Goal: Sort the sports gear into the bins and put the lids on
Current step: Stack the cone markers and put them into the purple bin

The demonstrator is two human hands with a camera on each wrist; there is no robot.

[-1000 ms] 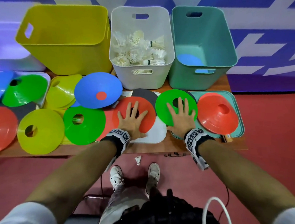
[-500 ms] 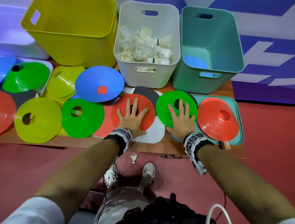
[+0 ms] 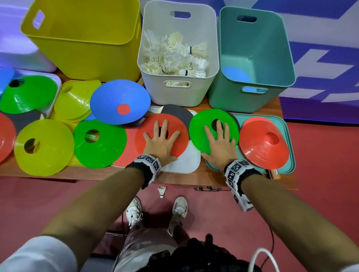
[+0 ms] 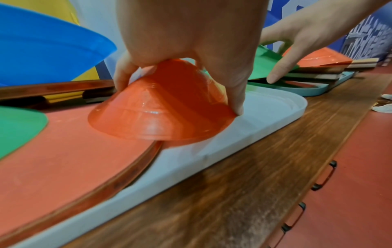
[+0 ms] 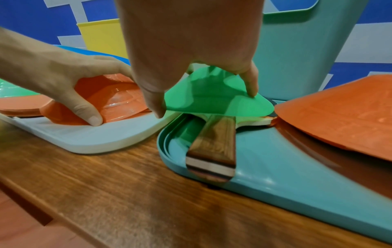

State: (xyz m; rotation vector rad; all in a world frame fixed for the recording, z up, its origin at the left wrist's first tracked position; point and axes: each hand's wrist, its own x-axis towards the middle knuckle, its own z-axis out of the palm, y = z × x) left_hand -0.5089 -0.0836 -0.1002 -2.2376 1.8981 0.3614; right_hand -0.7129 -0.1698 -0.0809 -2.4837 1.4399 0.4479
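Observation:
My left hand (image 3: pixel 162 140) lies spread over a red cone (image 3: pixel 181 128) that sits partly on the white lid (image 3: pixel 186 163). In the left wrist view, the left hand (image 4: pixel 186 33) arches over the red cone (image 4: pixel 161 117) with the thumb tip at its rim. My right hand (image 3: pixel 219 142) lies spread on a green cone (image 3: pixel 201 126) at the teal lid's (image 3: pixel 290 161) left end. Under that green cone (image 5: pixel 212 100), the right wrist view shows a wooden paddle handle (image 5: pixel 212 151). Neither cone is off its support.
At the back stand a yellow bin (image 3: pixel 85 55), a white bin (image 3: pixel 176 90) with shuttlecocks and a teal bin (image 3: pixel 248 97) holding a blue cone (image 3: pixel 236 74). Several cones cover the table's left. Another red cone (image 3: pixel 264 145) sits on the teal lid. A shuttlecock (image 3: pixel 161 191) lies on the floor.
Only the head view has shifted a little. Both hands stay spread on the same red and green cones.

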